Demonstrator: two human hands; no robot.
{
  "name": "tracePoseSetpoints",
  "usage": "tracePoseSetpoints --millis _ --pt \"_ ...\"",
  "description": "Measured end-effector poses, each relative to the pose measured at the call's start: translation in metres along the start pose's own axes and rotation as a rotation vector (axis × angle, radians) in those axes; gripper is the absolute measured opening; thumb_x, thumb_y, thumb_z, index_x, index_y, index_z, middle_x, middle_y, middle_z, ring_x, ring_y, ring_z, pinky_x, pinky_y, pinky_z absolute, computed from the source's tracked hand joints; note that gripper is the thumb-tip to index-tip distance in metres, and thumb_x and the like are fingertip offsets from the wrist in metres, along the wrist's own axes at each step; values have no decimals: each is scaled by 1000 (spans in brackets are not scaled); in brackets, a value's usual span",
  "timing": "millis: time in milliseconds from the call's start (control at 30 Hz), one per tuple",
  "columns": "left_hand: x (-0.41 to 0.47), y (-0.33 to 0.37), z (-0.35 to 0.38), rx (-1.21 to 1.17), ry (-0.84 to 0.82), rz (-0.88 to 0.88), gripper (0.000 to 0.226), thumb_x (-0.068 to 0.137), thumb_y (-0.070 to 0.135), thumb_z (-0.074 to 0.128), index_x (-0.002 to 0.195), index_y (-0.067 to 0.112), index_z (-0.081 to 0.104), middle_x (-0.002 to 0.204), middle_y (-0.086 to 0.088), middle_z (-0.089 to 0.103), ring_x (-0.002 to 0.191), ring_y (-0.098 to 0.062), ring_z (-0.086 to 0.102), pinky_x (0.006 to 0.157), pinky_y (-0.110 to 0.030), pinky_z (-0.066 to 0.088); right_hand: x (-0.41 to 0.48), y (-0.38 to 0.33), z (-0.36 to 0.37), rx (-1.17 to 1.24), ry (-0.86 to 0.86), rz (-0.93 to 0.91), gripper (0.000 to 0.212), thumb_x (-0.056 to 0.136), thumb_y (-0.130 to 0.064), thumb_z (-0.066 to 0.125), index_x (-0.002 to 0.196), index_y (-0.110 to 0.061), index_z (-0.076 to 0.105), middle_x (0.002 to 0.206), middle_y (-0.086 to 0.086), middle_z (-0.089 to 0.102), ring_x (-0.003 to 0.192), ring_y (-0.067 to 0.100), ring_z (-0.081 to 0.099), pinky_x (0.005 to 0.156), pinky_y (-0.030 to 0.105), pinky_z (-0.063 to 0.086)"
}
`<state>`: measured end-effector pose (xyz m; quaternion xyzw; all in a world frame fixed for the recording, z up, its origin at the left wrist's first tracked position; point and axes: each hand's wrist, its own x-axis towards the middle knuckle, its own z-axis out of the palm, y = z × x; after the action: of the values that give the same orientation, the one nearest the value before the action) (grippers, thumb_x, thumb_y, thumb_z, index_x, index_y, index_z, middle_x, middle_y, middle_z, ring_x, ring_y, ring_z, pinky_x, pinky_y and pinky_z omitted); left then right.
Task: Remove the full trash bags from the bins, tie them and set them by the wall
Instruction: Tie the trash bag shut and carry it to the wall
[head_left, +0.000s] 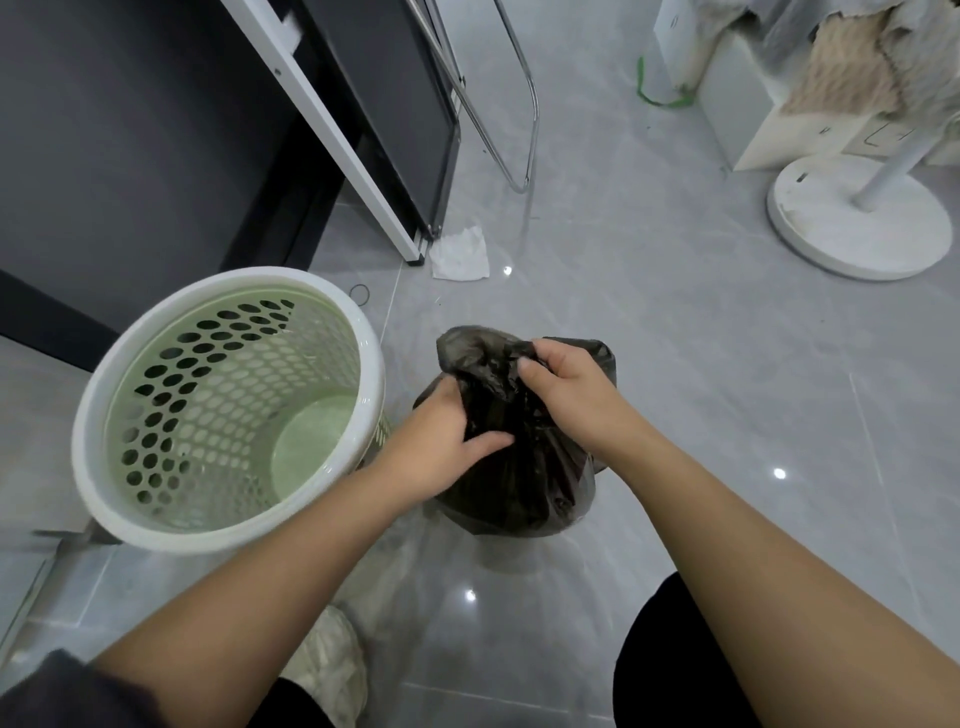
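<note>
A full black trash bag (524, 483) stands on the grey tiled floor in the middle of the head view. My left hand (441, 441) grips the bag's gathered neck from the left. My right hand (563, 389) pinches the loose top of the bag just above and to the right. To the left stands a pale green perforated bin (228, 410) with a white rim, with no bag inside and its bottom showing.
A dark cabinet (130, 145) with a white frame fills the upper left. A crumpled white tissue (460, 254) lies by its foot. A chrome tube frame (519, 104) leans behind it. A white round fan base (857, 218) stands at upper right. A pale bag (332, 670) lies near my knees.
</note>
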<state>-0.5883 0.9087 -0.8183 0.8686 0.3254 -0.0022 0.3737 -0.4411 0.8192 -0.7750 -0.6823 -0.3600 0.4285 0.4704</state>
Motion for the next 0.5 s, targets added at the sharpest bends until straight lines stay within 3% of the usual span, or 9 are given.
tracePoseSetpoints --millis 67,133,267,333,400,500 --pt "5 8 9 -51 35 16 67 69 65 54 126 31 54 121 8 63 113 -11 57 94 -37 48 0 -1 2 17 20 -12 29 97 -21 48 91 6 57 80 16 57 78 20 55 77 40 46" --pt "8 13 15 -102 52 0 52 72 56 62 117 29 61 109 7 69 104 -12 63 87 -36 52 -1 -3 4 28 28 -12 31 97 -20 48 85 7 54 77 10 52 75 18 51 74 36 44" --pt "14 15 23 -143 239 -30 20 85 25 58 100 14 65 95 -1 70 89 -20 64 79 -37 53 -4 -4 2 29 77 30 28 98 -19 48 77 -4 58 73 4 55 72 14 54 72 32 45" --pt "15 18 22 -199 297 -21 8 88 22 56 95 22 59 97 4 64 91 -16 60 80 -31 49 -4 -4 -3 79 129 61 26 98 -19 48 79 -10 63 77 3 63 76 15 61 77 33 51" --pt "16 20 23 -313 295 0 17 89 20 56 96 35 53 103 5 62 98 -13 58 85 -27 46 -3 -4 -7 140 150 93 28 98 -20 47 80 -15 68 81 1 71 82 17 67 83 34 55" --pt "19 16 33 -416 234 6 17 91 8 51 99 15 64 102 -7 67 98 -19 62 89 -35 52 -3 -3 -11 220 219 138 30 97 -20 48 79 -16 71 84 5 74 86 22 70 84 36 56"
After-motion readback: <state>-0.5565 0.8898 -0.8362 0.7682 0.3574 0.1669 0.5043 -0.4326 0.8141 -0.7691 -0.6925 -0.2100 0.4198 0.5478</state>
